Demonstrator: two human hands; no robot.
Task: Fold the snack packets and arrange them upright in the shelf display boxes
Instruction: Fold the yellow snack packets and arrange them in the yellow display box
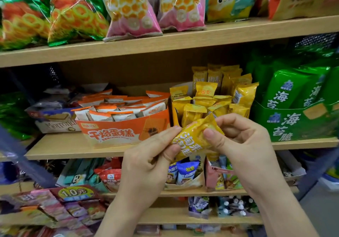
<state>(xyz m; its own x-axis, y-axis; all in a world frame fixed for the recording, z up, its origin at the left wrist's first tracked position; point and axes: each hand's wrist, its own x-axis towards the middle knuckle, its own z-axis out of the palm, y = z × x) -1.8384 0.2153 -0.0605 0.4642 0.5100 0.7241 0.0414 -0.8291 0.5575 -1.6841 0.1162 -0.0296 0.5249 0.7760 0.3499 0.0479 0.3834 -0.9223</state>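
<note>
The right thumb presses flat on the front of the yellow pkt, w/ the other fingers of the right hand curled behind its upper end: a pinch on the top-right part. The left hand grips the lower-left end. The left index finger lies along the pkt's upper edge, the thumb bends against its front, and the other fingers tuck under, mostly hidden. Both hands are clenched on the same pkt.

The pkt sits btw the two hands, tilted, top end pointing up & right, wrapper creased where the fingers squeeze. Whether it's folded yet can't be told.

It's held in the air on the near side of the middle shelf, just in front of the yellow display box. In that box more yellow pkts stand upright in rows, the taller ones at the far side.

Just left, the orange display box holds white-and-orange pkts, leaning. Further left is a white wafer box. Right of the yellow box is a green box w/ tall green bags.

The top shelf carries big bags, incl. pink bags in the middle. Lower shelves below the hands hold mixed snack boxes, blurred.
</note>
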